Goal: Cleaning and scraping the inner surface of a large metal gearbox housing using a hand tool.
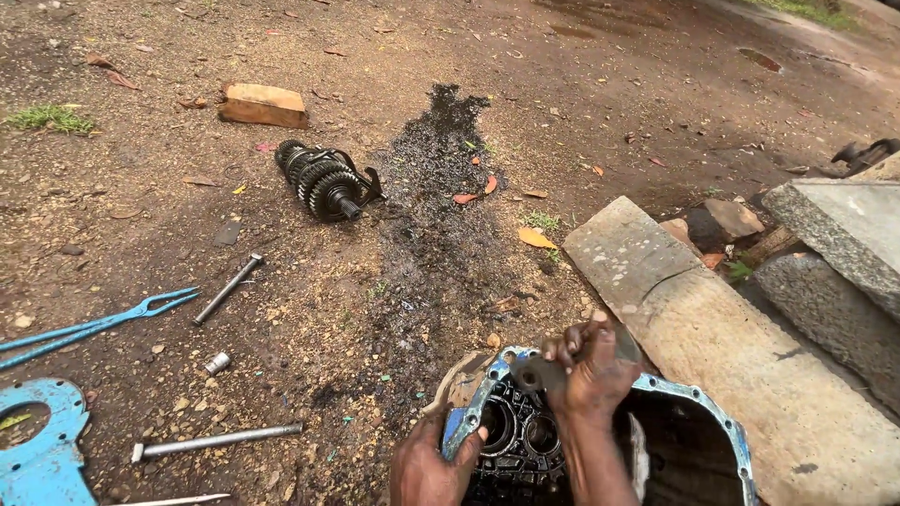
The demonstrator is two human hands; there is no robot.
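**Both hands on gearbox housing, right hand grips tool above it**

Right hand (592,367) is closed around a dark flat metal tool (542,374), held just above the housing (698,405). The tool sticks out left of the fist, long axis roughly level, pointing toward the left rim. Left hand (427,468) is lower and nearer the camera, fingers clamped on the housing's left edge. The housing sits directly under both hands at bottom centre; the right hand is nearer the open bore area.

Housing: cast metal, blue-painted flange, black and oily inside, two round bores visible. Ground is bare dirt with a dark oil stain (436,215) running away from it. A gear cluster (323,180), greasy and toothed, lies well apart up left. Two steel rods (228,289) (217,440), blue pliers (98,325) and a blue plate (42,445) lie left. A rough stone slab (722,347) sits just right of the housing.
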